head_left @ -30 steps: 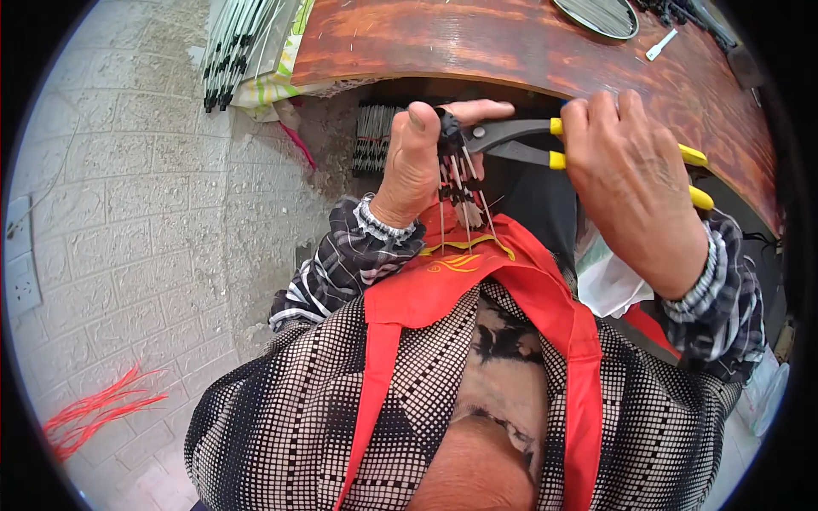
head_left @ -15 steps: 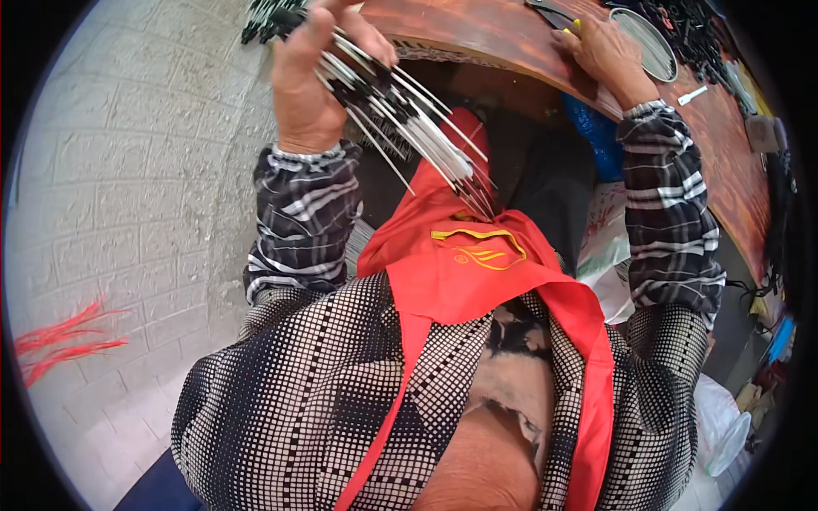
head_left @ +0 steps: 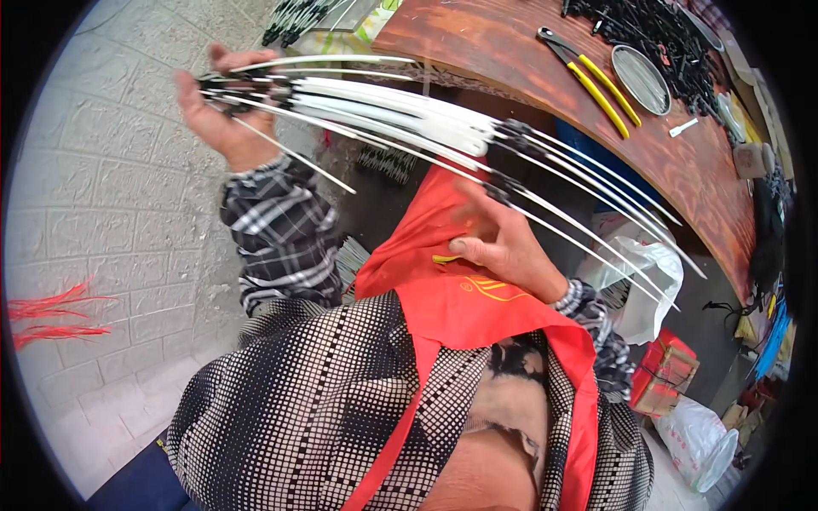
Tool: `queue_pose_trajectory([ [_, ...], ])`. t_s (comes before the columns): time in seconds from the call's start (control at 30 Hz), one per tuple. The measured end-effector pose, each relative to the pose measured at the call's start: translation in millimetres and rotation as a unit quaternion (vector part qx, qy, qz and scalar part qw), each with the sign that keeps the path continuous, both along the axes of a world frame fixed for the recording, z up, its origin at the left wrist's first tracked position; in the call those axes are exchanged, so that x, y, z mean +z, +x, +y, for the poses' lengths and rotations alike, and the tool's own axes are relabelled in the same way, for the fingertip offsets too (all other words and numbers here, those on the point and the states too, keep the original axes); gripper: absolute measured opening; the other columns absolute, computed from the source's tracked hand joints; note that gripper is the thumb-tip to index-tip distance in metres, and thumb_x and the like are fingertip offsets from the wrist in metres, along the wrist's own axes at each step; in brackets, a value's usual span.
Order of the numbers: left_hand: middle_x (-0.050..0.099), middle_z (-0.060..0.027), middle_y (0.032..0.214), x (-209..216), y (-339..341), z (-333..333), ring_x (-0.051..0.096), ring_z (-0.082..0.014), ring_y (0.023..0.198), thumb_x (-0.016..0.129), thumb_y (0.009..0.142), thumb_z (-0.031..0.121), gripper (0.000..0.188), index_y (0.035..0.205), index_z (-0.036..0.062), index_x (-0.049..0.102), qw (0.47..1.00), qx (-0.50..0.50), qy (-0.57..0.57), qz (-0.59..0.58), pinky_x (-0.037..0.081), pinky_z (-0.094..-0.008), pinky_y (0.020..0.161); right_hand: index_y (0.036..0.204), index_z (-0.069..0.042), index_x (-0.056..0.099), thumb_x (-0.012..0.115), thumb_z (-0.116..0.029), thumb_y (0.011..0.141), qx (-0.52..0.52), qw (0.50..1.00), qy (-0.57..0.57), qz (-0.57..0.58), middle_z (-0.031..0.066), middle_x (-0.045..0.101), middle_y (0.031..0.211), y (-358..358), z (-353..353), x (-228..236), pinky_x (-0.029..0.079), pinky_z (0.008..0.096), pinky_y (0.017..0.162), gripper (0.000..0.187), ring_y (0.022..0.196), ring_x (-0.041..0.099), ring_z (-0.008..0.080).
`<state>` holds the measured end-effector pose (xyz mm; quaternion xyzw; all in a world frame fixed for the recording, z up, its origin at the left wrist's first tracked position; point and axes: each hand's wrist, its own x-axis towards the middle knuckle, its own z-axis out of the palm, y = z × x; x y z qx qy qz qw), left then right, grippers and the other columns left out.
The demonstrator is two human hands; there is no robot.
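My left hand is closed round the black-fitted ends of a bundle of thin white rods. The bundle stretches rightward above my lap, with more black fittings partway along and several loose rod ends fanned out. Beneath these fittings is my right hand, thumb and fingers apart and slightly blurred; whether a fingertip touches the rods I cannot tell. A pair of cutting pliers with yellow handles lies on the brown wooden table, away from both hands.
Beside the pliers sits an oval dish; black parts are heaped behind it. A small white piece rests near the table edge. A white plastic bag hangs below. Red strands lie on the floor at left.
My right hand has left the pliers on the table and come down beside the bundle. My left hand has moved left and lower, swinging the rods from downward-slanting to nearly level.
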<state>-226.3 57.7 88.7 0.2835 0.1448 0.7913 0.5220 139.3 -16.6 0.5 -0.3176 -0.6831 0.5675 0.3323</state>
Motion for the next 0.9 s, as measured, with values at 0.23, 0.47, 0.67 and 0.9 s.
queue_pose_trajectory([
  [0.23, 0.058, -0.0192, 0.12, -91.1, 135.0, -21.3, 0.051, -0.0438, 0.117, 0.052, 0.09, 0.052, 0.067, 0.131, -0.0012, 0.047, 0.969, -0.17, -0.125, -0.128, 0.045, -0.0569, 0.094, 0.127, 0.005, 0.052, 0.07, -0.015, 0.083, -0.181, 0.942, -0.042, 0.279, 0.0137, 0.066, 0.098, 37.2, 20.4, 30.8, 0.05, 0.023, 0.058, 0.051, 0.072, 0.065, 0.0151],
  [0.47, 0.046, -0.0179, 0.137, -138.8, 196.8, -58.9, 0.042, -0.0277, 0.131, 0.067, 0.085, 0.034, 0.077, 0.143, -0.0002, 0.031, 0.916, -0.14, -0.216, 0.307, 0.042, -0.0446, 0.103, 0.095, 0.007, 0.068, 0.074, -0.023, 0.08, -0.242, 0.968, 0.01, 0.068, 0.008, 0.068, 0.076, 90.6, 56.0, 62.5, 0.047, 0.021, 0.049, 0.034, 0.059, 0.065, 0.0129],
  [0.67, 0.056, -0.0147, 0.122, -109.9, 244.0, -55.1, 0.056, -0.019, 0.111, 0.077, 0.078, 0.012, 0.075, 0.139, -0.0023, 0.036, 0.894, -0.17, -0.081, 0.407, 0.046, -0.0325, 0.095, 0.097, 0.005, 0.067, 0.074, -0.027, 0.082, -0.142, 0.973, -0.082, -0.163, 0.0044, 0.066, 0.073, 50.1, 70.2, 55.1, 0.048, 0.0207, 0.052, 0.036, 0.064, 0.065, 0.0117],
  [0.9, 0.064, -0.009, 0.108, -108.8, 213.8, -47.9, 0.061, -0.013, 0.097, 0.071, 0.081, 0.008, 0.048, 0.123, -0.0039, 0.051, 0.932, -0.18, -0.193, 0.248, 0.05, -0.0289, 0.088, 0.109, 0.006, 0.063, 0.077, -0.03, 0.078, -0.149, 0.987, 0.022, -0.051, 0.0114, 0.067, 0.095, 35.7, 35.0, 44.9, 0.052, 0.0252, 0.06, 0.05, 0.069, 0.066, 0.0138],
])
